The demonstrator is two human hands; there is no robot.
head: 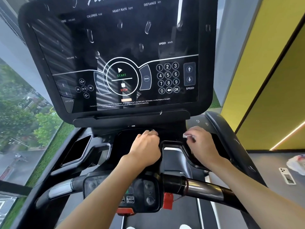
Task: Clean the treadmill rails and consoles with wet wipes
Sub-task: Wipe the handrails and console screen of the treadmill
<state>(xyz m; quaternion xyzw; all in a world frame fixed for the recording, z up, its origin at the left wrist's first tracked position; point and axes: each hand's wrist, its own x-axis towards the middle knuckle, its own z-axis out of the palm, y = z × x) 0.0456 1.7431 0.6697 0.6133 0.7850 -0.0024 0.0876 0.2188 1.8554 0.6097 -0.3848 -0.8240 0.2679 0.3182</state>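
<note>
A black treadmill console (pixel 125 52) with a glossy touch panel fills the upper view; several wet streaks run down its glass. Below it lies a black tray and a bent black handle (pixel 171 143). My left hand (pixel 146 148) rests palm down on the tray just left of that handle, fingers curled over its far edge. My right hand (pixel 202 142) pinches a small white wet wipe (pixel 186 135) and holds it against the right side of the tray. The chrome front handrail (pixel 204 187) crosses below my forearms, with a small control pad (pixel 122 192) at its centre.
A red safety clip (pixel 168 200) hangs by a cord from the handrail. A white phone (pixel 287 176) and a plastic bag (pixel 297 162) lie on the grey floor at right. A yellow wall stands at right, a window with trees at left.
</note>
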